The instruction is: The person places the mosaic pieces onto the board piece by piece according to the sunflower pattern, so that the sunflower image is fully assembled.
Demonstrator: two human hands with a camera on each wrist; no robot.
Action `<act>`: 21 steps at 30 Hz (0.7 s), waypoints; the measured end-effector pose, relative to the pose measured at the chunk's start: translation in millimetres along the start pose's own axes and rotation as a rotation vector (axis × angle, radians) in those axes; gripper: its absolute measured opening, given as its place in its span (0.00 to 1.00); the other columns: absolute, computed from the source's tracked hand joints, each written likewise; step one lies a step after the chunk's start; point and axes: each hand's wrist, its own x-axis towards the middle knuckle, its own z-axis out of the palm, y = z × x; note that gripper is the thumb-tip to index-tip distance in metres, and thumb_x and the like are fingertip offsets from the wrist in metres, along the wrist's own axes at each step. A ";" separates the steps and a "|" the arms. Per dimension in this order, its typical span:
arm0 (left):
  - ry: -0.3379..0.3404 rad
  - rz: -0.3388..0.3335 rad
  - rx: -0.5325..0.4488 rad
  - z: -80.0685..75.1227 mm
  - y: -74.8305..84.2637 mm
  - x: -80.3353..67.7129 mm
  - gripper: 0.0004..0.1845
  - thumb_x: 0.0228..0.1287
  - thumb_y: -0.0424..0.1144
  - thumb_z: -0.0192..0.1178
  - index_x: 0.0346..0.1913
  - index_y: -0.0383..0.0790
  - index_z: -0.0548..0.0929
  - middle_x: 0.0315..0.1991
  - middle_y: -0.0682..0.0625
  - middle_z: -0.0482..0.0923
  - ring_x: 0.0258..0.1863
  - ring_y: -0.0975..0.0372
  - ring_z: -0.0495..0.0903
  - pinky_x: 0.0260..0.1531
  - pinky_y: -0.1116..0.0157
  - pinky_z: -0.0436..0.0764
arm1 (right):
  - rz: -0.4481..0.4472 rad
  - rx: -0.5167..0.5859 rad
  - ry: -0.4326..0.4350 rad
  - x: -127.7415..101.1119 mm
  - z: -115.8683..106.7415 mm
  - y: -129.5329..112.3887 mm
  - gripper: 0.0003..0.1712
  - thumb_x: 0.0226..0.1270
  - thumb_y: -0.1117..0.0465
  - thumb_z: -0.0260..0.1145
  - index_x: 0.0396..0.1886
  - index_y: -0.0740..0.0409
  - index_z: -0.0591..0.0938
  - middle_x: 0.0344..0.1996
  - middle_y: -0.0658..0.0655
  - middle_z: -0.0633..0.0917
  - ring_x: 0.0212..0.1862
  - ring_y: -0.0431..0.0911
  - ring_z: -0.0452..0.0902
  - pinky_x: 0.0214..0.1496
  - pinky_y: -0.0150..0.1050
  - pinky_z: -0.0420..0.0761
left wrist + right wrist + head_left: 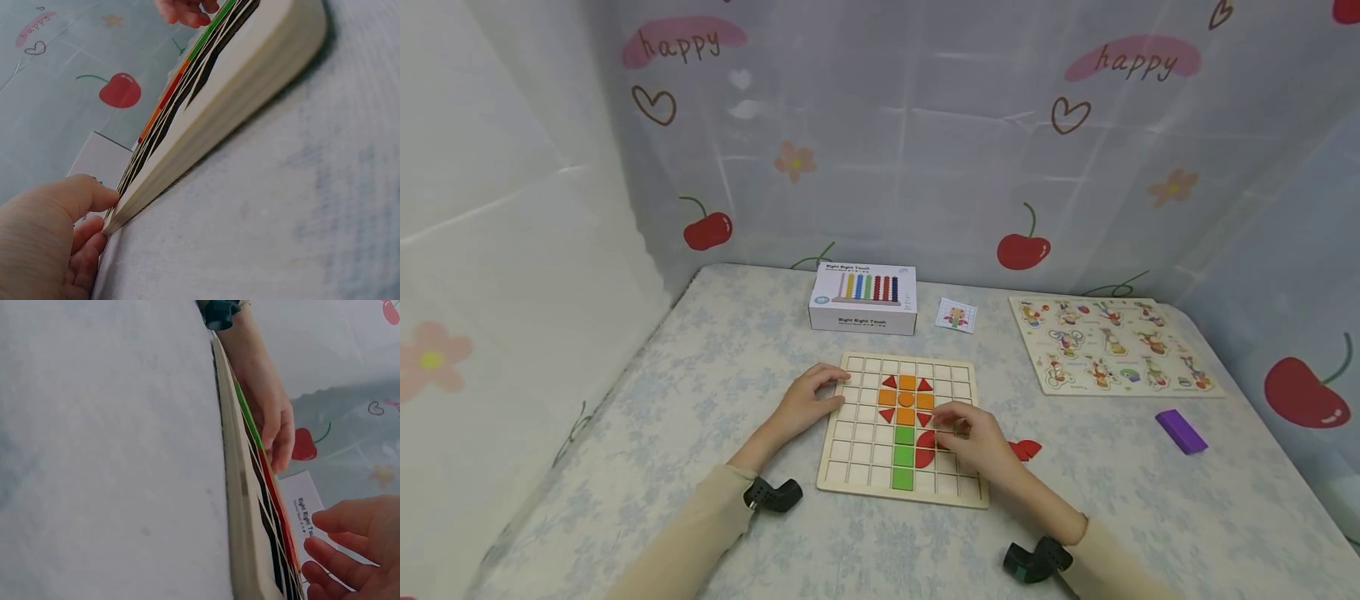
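The grid board on the table is steadied at its left edge by the left hand, fingers relaxed. A red piece beside the green column is apparently being seated by the right hand, fingers curled over it. Alignment with its cell seems needed next.

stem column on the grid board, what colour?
Green: the stem pieces on the wooden grid board form a green column under the orange squares; head view shows it best.

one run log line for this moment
left hand steadies grid board edge | right hand on red piece | green column placed
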 end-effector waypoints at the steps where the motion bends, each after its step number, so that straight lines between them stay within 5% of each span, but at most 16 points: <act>1: -0.001 0.001 -0.004 0.0 0.3 -0.2 0.17 0.63 0.35 0.62 0.54 0.43 0.81 0.57 0.49 0.75 0.60 0.56 0.73 0.64 0.55 0.72 | 0.002 0.001 0.009 0.1 -3.2 0.3 0.14 0.60 0.66 0.67 0.48 0.59 0.82 0.40 0.55 0.86 0.41 0.45 0.79 0.44 0.31 0.80; 13: 0.003 0.009 0.011 0.0 3.9 -1.6 0.17 0.62 0.35 0.62 0.55 0.43 0.80 0.57 0.49 0.75 0.60 0.55 0.73 0.63 0.53 0.72 | 0.057 -0.141 0.114 -27.6 -62.3 29.4 0.20 0.57 0.75 0.63 0.50 0.62 0.81 0.41 0.58 0.86 0.45 0.50 0.78 0.45 0.35 0.78; 21: -0.008 0.030 0.014 -0.5 3.4 -1.8 0.17 0.63 0.36 0.61 0.56 0.43 0.80 0.58 0.49 0.75 0.60 0.54 0.73 0.63 0.53 0.72 | 0.134 -0.211 0.112 -52.1 -87.2 50.2 0.22 0.55 0.72 0.67 0.52 0.60 0.80 0.43 0.57 0.86 0.45 0.43 0.78 0.43 0.31 0.77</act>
